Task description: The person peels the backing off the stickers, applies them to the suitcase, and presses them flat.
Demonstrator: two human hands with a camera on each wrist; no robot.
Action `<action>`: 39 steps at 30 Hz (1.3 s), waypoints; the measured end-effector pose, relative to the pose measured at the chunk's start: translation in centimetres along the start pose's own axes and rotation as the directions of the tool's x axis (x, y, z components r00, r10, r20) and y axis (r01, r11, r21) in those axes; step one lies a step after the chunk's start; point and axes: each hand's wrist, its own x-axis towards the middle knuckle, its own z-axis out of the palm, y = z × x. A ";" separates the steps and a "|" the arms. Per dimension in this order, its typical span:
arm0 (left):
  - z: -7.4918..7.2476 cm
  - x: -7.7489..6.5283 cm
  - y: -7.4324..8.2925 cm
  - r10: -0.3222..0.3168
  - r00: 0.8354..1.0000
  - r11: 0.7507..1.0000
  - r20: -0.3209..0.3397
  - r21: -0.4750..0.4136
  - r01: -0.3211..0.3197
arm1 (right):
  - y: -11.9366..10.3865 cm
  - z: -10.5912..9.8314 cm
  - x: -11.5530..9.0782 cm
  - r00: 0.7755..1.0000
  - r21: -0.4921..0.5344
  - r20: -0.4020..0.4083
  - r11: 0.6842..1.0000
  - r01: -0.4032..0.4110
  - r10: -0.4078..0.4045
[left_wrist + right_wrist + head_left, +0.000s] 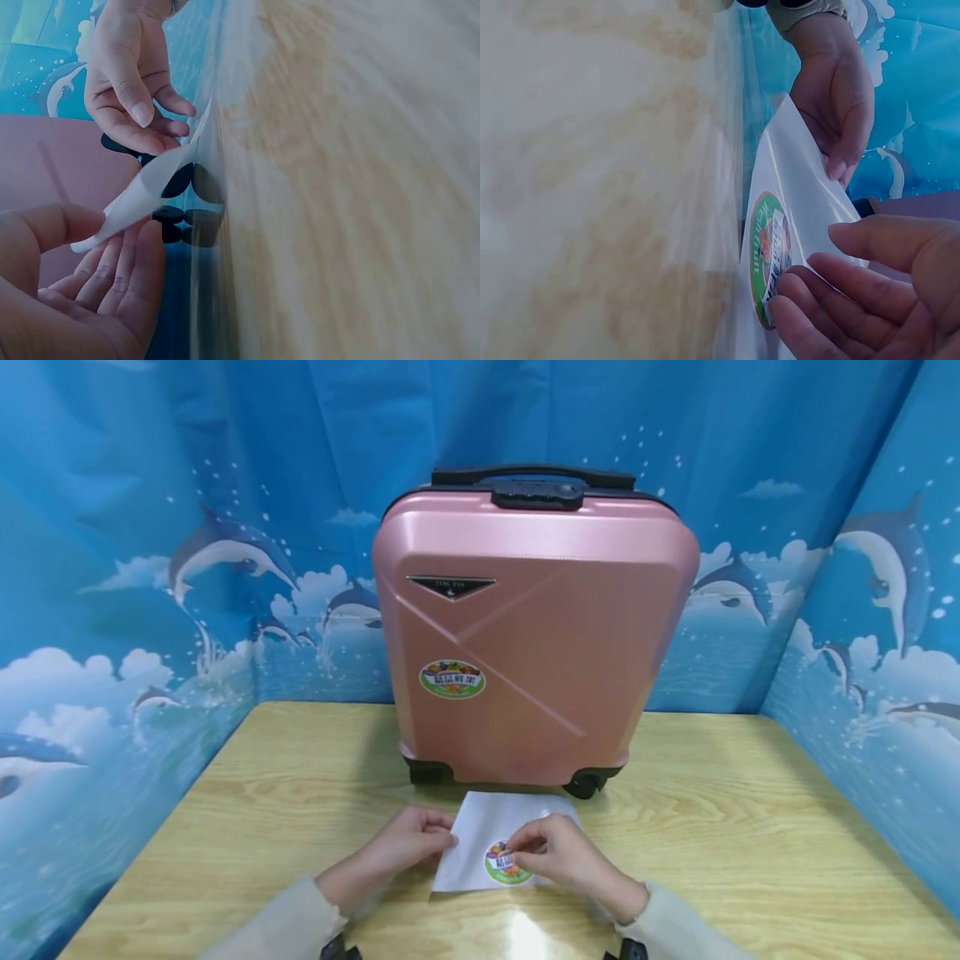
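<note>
A white backing sheet (480,827) with one oval fruit sticker (498,873) lies close over the table in front of the suitcase. My left hand (415,842) pinches the sheet's left edge between thumb and fingers, and in the left wrist view the sheet (139,199) curves up off the table there. Over the sticker is my right hand (558,852). From the right wrist view, its loosely bent fingers (799,322) are right at the edge of the green-rimmed sticker (759,262), while the thumb stands apart from them.
A pink hard-shell suitcase (540,652) stands upright on the wooden table (712,827) just behind the sheet. A similar oval fruit sticker (453,679) is on its front, below a dark triangular badge (452,586). Blue dolphin-print curtains (300,485) surround the table's back and sides.
</note>
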 end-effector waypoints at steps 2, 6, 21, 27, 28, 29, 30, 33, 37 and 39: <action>0.1 0.1 0.0 0.001 1.000 1.000 0.013 -0.031 0.000 | 0.0 0.1 0.0 1.000 0.006 -0.005 1.000 0.002 -0.002; 0.4 0.4 -0.2 0.007 0.999 0.998 0.038 -0.060 -0.004 | 0.0 0.3 0.0 1.000 0.017 0.000 1.000 -0.002 0.002; 2.1 0.5 -0.2 0.048 0.994 0.999 0.103 -0.022 -0.046 | -0.2 0.6 -0.1 0.999 0.030 0.050 1.000 0.000 -0.001; 2.3 0.7 -0.4 0.043 0.998 0.999 0.051 0.013 -0.044 | -0.3 0.7 -0.2 0.999 0.029 0.051 1.000 0.005 -0.007; 2.3 0.7 -0.4 0.046 0.998 0.999 0.044 0.013 -0.046 | -0.3 0.6 -0.2 0.999 0.022 0.047 1.000 0.009 -0.010; 2.3 0.7 -0.4 0.050 0.998 0.999 0.040 0.009 -0.050 | -0.4 0.6 -0.2 0.999 0.016 0.042 1.000 0.009 -0.010; 2.3 0.7 -0.4 0.053 0.998 0.999 0.037 0.006 -0.053 | -0.5 0.6 -0.2 0.999 0.012 0.037 1.000 0.008 -0.008; 2.3 0.7 -0.3 0.063 0.998 0.998 0.028 0.011 -0.064 | -0.6 0.6 -0.2 1.000 -0.002 0.017 1.000 0.004 -0.004; 2.1 0.5 0.0 0.067 0.997 0.998 0.035 -0.005 -0.066 | -0.7 0.6 -0.2 1.000 -0.020 -0.011 1.000 0.008 -0.008; 2.0 0.3 0.1 0.063 0.997 0.998 0.033 -0.019 -0.063 | -0.8 0.7 -0.3 0.999 -0.026 -0.031 1.000 0.016 -0.017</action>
